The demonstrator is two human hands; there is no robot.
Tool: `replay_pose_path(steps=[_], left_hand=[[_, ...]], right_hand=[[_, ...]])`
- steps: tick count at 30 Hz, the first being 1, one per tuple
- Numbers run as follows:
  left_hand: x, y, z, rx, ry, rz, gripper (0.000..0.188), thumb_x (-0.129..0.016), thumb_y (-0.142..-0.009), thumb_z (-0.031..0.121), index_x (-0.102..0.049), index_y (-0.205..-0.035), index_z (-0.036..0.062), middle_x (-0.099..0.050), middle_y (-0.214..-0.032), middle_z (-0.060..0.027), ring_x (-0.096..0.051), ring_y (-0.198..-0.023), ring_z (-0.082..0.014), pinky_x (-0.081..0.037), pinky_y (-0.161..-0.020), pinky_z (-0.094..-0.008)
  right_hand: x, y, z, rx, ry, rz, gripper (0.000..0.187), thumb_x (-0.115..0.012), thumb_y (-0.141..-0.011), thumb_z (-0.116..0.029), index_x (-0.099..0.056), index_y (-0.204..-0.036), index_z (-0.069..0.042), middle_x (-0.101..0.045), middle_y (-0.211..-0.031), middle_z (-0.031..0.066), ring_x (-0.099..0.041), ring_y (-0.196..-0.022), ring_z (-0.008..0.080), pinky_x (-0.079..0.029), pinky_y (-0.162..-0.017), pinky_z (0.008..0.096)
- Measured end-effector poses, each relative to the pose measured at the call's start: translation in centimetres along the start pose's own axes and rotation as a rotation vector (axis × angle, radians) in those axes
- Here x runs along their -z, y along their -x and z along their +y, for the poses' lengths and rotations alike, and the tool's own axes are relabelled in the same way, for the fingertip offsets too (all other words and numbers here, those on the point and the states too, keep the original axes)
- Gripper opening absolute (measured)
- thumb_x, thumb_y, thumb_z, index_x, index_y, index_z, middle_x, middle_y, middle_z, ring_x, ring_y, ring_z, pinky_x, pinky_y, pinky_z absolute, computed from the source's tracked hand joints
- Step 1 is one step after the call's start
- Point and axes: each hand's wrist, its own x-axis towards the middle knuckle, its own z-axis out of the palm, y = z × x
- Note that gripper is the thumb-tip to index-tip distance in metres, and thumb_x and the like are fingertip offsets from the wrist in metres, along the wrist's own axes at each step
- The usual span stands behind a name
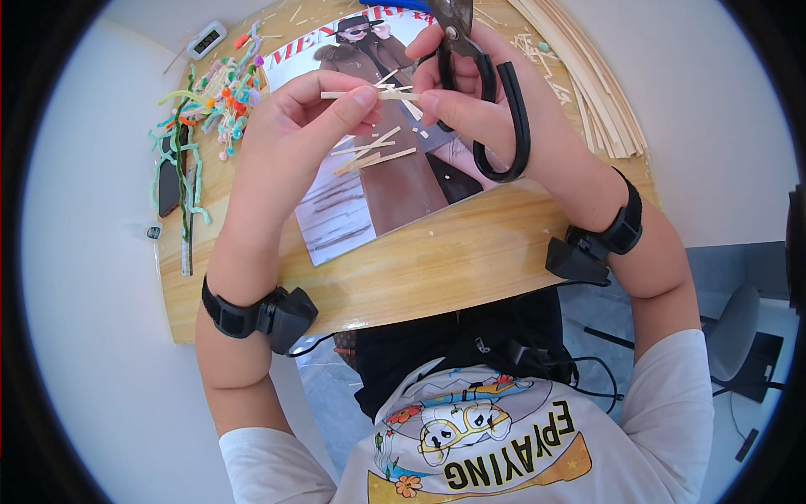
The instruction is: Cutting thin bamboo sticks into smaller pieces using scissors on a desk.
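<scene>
In the head view, the left hand (294,134) pinches a short pale strip (399,96), its thumb and forefinger closed on it, with the left end sticking out past the thumb. The right hand (491,105) has its thumb and fingertips drawn together on the strip's right end, so it lies nearly level between the two hands, above the magazine (399,193). The right hand also carries the scissors (519,118), blades pointing away from the person and the black handles hanging over the palm.

Beneath the hands, a few loose cut strips (369,153) lie crossed on the magazine, with small chips about them. The magazine sits at a slant on the wooden table (437,265). At the table's right edge lies a bundle of long slats (600,101), with shavings beside it. On the left is a tangle of coloured pipe cleaners (225,97), near a phone (170,186) and below a small white clock (206,39). Each forearm wears a black strap (231,312) with a black device (290,319).
</scene>
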Motion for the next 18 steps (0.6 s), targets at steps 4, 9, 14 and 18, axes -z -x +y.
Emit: replay_pose_path(steps=[4,9,14,18], left_hand=[[1.4,-0.8,-0.4,-0.074,-0.192,0.105,0.024,-0.07,-0.09,0.024,-0.07,-0.1,0.0019,-0.069,-0.085,-0.0032,-0.061,-0.075,-0.0077,-0.048,-0.07,-0.0217],[4.1,-1.4,-1.1,0.089,-0.551,0.121,0.026,-0.068,-0.09,0.027,-0.072,-0.098,0.0024,-0.066,-0.08,0.0,-0.055,-0.074,-0.0054,-0.04,-0.065,-0.0208],[2.9,-1.0,-1.4,0.137,-0.655,0.038,0.028,-0.069,-0.088,0.029,-0.074,-0.095,0.0018,-0.064,-0.072,0.0006,-0.053,-0.067,-0.004,-0.039,-0.058,-0.0215],[1.9,-0.2,-0.6,0.17,-0.916,0.013,0.026,-0.068,-0.089,0.024,-0.072,-0.101,0.002,-0.067,-0.079,-0.0021,-0.056,-0.07,-0.0092,-0.044,-0.063,-0.026]], right_hand=[[0.2,-0.2,0.0,0.088,0.017,0.059,0.029,-0.067,-0.085,-0.009,-0.057,-0.112,-0.007,-0.057,-0.083,-0.0027,-0.053,-0.065,0.0055,-0.044,-0.055,0.0217],[0.6,-0.7,-1.9,-0.224,-0.014,0.105,0.026,-0.062,-0.091,-0.006,-0.05,-0.114,-0.005,-0.053,-0.084,-0.0032,-0.05,-0.069,0.0041,-0.043,-0.061,0.0192],[1.0,-1.1,-2.0,-0.264,0.083,0.112,0.027,-0.062,-0.091,-0.006,-0.05,-0.115,-0.005,-0.053,-0.084,-0.0029,-0.05,-0.069,0.0038,-0.044,-0.06,0.0191],[1.4,-1.0,0.4,-0.118,0.081,0.05,0.029,-0.064,-0.088,-0.009,-0.054,-0.115,-0.006,-0.056,-0.083,-0.0015,-0.053,-0.07,0.0067,-0.045,-0.06,0.0222]])
